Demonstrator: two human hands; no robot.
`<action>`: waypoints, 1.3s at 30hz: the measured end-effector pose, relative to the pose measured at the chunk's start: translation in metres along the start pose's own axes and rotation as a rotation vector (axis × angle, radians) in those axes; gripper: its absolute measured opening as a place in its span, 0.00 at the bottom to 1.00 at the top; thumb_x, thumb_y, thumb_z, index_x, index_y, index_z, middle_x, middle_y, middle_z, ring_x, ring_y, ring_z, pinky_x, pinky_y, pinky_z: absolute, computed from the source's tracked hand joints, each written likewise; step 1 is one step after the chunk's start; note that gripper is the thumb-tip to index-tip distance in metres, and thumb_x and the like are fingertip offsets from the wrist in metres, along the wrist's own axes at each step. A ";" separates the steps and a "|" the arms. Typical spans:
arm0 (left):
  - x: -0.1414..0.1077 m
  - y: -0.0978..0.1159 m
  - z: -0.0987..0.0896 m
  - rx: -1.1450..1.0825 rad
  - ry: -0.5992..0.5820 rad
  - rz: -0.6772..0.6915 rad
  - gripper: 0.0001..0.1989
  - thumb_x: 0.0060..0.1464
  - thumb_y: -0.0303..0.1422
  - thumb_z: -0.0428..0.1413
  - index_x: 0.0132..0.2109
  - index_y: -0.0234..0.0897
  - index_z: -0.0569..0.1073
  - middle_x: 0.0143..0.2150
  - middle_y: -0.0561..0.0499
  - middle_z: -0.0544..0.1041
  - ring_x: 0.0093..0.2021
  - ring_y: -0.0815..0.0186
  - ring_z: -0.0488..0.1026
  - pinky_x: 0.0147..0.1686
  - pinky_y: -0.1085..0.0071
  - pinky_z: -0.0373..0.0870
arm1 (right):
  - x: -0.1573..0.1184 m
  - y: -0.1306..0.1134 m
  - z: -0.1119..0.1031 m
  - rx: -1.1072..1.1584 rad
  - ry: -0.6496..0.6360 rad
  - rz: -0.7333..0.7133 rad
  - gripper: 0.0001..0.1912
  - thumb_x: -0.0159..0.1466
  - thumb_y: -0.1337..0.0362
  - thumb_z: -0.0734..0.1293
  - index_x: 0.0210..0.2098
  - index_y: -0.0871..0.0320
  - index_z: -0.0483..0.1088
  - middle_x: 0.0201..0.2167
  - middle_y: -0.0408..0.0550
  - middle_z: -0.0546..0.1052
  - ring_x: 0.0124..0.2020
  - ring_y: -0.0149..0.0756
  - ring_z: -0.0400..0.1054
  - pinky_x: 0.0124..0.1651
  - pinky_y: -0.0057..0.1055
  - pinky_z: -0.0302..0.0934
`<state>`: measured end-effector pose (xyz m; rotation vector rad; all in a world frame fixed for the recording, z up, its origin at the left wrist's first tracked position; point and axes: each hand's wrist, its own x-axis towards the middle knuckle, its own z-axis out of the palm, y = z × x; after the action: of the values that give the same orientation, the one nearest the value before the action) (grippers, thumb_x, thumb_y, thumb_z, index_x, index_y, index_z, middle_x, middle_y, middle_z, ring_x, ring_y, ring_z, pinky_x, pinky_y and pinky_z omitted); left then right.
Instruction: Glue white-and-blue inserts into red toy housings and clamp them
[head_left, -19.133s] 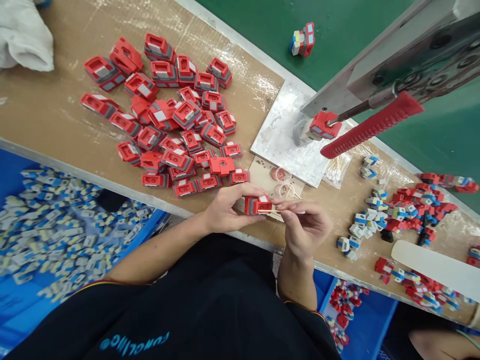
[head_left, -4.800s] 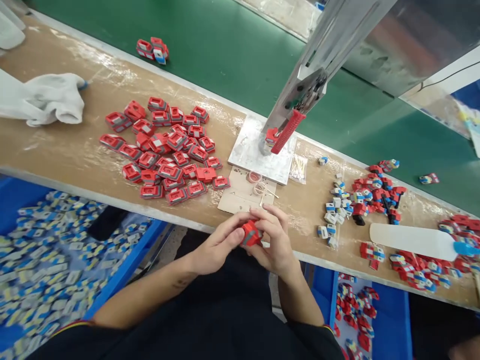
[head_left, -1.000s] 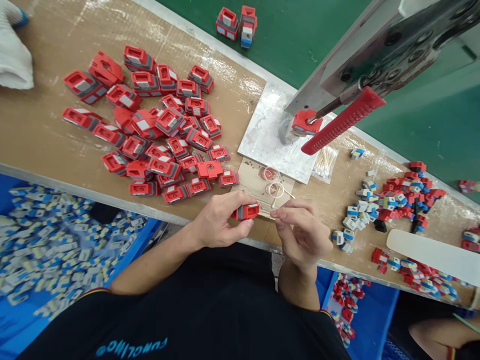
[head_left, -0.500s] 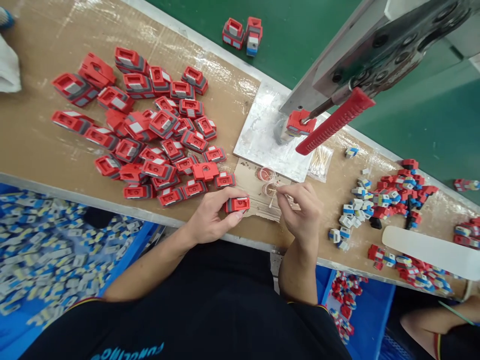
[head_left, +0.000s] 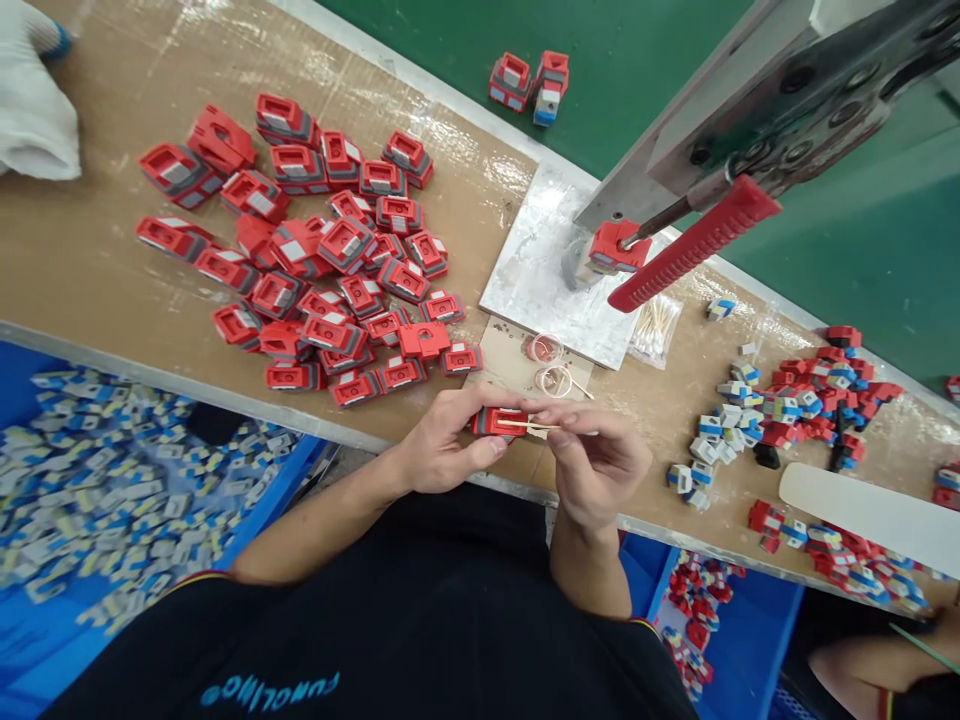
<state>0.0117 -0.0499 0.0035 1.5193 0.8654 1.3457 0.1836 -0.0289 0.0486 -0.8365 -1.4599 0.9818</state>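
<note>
My left hand [head_left: 456,440] is closed around a small red toy vehicle part [head_left: 500,421], its hollow side facing up, above the front of the bench. Pinched in my right hand [head_left: 598,455] is a thin cotton swab [head_left: 534,425], whose far end lies over the hollow of the red part. Just beyond my hands, two small round cups, a red-tinted one [head_left: 544,347] and a clear one [head_left: 553,381], stand on a piece of cardboard [head_left: 501,352]. Another swab [head_left: 581,386] leans at the clear cup's rim.
Many red vehicle parts [head_left: 345,245] spread over the bench to the left. A press with a red handle [head_left: 694,243] rises from a metal plate [head_left: 517,250]; bagged swabs [head_left: 655,328] lie beside it. Blue bins [head_left: 281,480] sit below the front edge. A co-worker's arm [head_left: 862,660] shows at right.
My right hand has brought the swab from the cups toward me and left, over the red part. My left hand still holds that part. The whole view has shifted slightly.
</note>
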 end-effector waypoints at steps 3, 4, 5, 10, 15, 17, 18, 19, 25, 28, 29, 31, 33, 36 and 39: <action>0.000 0.000 0.001 -0.022 -0.003 0.005 0.15 0.70 0.40 0.58 0.58 0.38 0.76 0.47 0.44 0.88 0.38 0.64 0.85 0.36 0.72 0.79 | -0.001 0.002 0.000 0.010 0.002 0.017 0.04 0.71 0.67 0.73 0.43 0.51 0.78 0.33 0.43 0.86 0.37 0.40 0.86 0.43 0.39 0.85; 0.000 0.000 0.001 -0.029 -0.001 0.006 0.15 0.70 0.40 0.58 0.58 0.38 0.76 0.47 0.44 0.88 0.38 0.63 0.85 0.37 0.72 0.79 | -0.001 0.002 -0.001 0.004 0.002 0.015 0.04 0.71 0.68 0.73 0.44 0.51 0.79 0.33 0.43 0.86 0.37 0.39 0.86 0.43 0.38 0.84; 0.000 0.000 0.001 -0.035 0.001 0.007 0.15 0.70 0.39 0.58 0.58 0.38 0.76 0.48 0.44 0.88 0.39 0.63 0.85 0.38 0.72 0.79 | -0.002 0.002 -0.002 -0.002 0.000 0.013 0.05 0.71 0.68 0.73 0.44 0.51 0.79 0.34 0.43 0.86 0.38 0.39 0.86 0.43 0.37 0.84; 0.000 0.001 0.000 -0.057 0.000 0.006 0.15 0.69 0.37 0.58 0.59 0.38 0.76 0.49 0.44 0.88 0.42 0.62 0.86 0.42 0.70 0.81 | -0.001 0.001 -0.002 -0.042 -0.024 -0.003 0.06 0.71 0.70 0.73 0.44 0.52 0.79 0.34 0.44 0.86 0.37 0.39 0.86 0.41 0.36 0.85; 0.001 0.001 -0.001 -0.034 -0.010 0.013 0.16 0.70 0.39 0.58 0.59 0.39 0.76 0.48 0.44 0.87 0.42 0.61 0.86 0.42 0.70 0.81 | 0.001 -0.002 -0.003 -0.080 -0.055 -0.037 0.06 0.71 0.69 0.72 0.43 0.51 0.79 0.32 0.44 0.86 0.37 0.42 0.86 0.42 0.40 0.86; 0.002 0.002 -0.002 -0.006 -0.010 0.033 0.15 0.70 0.40 0.57 0.58 0.38 0.76 0.47 0.44 0.87 0.41 0.62 0.85 0.41 0.70 0.81 | 0.001 -0.002 -0.004 -0.090 -0.060 -0.043 0.06 0.71 0.69 0.72 0.43 0.51 0.79 0.33 0.43 0.86 0.36 0.42 0.86 0.41 0.40 0.86; 0.002 0.003 -0.002 0.009 -0.013 0.038 0.15 0.70 0.40 0.57 0.58 0.38 0.76 0.47 0.44 0.86 0.40 0.62 0.85 0.41 0.71 0.80 | 0.001 -0.002 -0.006 -0.098 -0.063 -0.045 0.06 0.71 0.69 0.72 0.44 0.51 0.79 0.33 0.44 0.86 0.36 0.41 0.86 0.41 0.40 0.85; 0.002 0.004 -0.002 0.023 -0.022 0.041 0.14 0.70 0.39 0.57 0.57 0.38 0.76 0.46 0.44 0.86 0.40 0.63 0.84 0.40 0.71 0.80 | 0.001 -0.002 -0.007 -0.108 -0.067 -0.048 0.06 0.71 0.69 0.72 0.44 0.51 0.79 0.33 0.44 0.86 0.36 0.41 0.86 0.41 0.39 0.85; 0.003 0.009 -0.006 0.091 -0.075 0.066 0.13 0.69 0.35 0.57 0.56 0.37 0.75 0.41 0.47 0.84 0.36 0.65 0.81 0.38 0.72 0.78 | -0.001 -0.003 -0.014 -0.089 -0.111 -0.063 0.07 0.71 0.71 0.72 0.45 0.52 0.79 0.34 0.44 0.86 0.38 0.42 0.87 0.41 0.39 0.85; 0.004 0.010 -0.007 0.117 -0.081 0.085 0.13 0.69 0.35 0.57 0.57 0.38 0.74 0.41 0.47 0.83 0.35 0.64 0.80 0.38 0.72 0.78 | 0.000 -0.005 -0.016 -0.059 -0.139 -0.069 0.12 0.69 0.75 0.72 0.47 0.52 0.79 0.36 0.45 0.87 0.41 0.42 0.87 0.43 0.37 0.85; 0.005 0.010 -0.006 0.127 -0.083 0.094 0.13 0.69 0.34 0.56 0.57 0.38 0.74 0.41 0.47 0.83 0.36 0.64 0.80 0.39 0.72 0.78 | 0.000 -0.005 -0.017 -0.065 -0.148 -0.077 0.12 0.69 0.75 0.72 0.47 0.53 0.79 0.36 0.45 0.87 0.42 0.42 0.87 0.43 0.36 0.85; 0.005 0.011 -0.006 0.150 -0.085 0.111 0.13 0.68 0.33 0.56 0.57 0.38 0.74 0.40 0.47 0.83 0.36 0.64 0.80 0.39 0.71 0.78 | 0.002 -0.007 -0.019 -0.103 -0.163 -0.104 0.12 0.69 0.76 0.72 0.47 0.54 0.79 0.36 0.46 0.87 0.41 0.41 0.87 0.43 0.35 0.84; 0.006 0.011 -0.006 0.183 -0.088 0.124 0.13 0.68 0.32 0.56 0.57 0.37 0.74 0.39 0.47 0.82 0.35 0.63 0.80 0.39 0.71 0.78 | 0.004 -0.009 -0.020 -0.162 -0.170 -0.142 0.12 0.69 0.75 0.72 0.47 0.53 0.79 0.35 0.45 0.87 0.40 0.41 0.87 0.41 0.33 0.84; 0.006 0.011 -0.007 0.247 -0.082 0.142 0.13 0.65 0.30 0.57 0.56 0.37 0.74 0.37 0.49 0.81 0.34 0.64 0.78 0.38 0.71 0.78 | 0.006 -0.012 -0.020 -0.242 -0.180 -0.203 0.13 0.69 0.76 0.71 0.47 0.53 0.79 0.33 0.44 0.86 0.38 0.42 0.87 0.38 0.33 0.84; 0.006 0.012 -0.007 0.309 -0.074 0.161 0.14 0.64 0.29 0.56 0.56 0.38 0.74 0.36 0.50 0.79 0.33 0.65 0.77 0.36 0.72 0.77 | 0.005 -0.015 -0.019 -0.282 -0.200 -0.275 0.14 0.68 0.77 0.71 0.49 0.55 0.79 0.33 0.45 0.86 0.39 0.43 0.87 0.36 0.34 0.84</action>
<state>0.0050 -0.0469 0.0170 1.8997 0.9532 1.3039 0.2018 -0.0280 0.0647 -0.7255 -1.8605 0.6766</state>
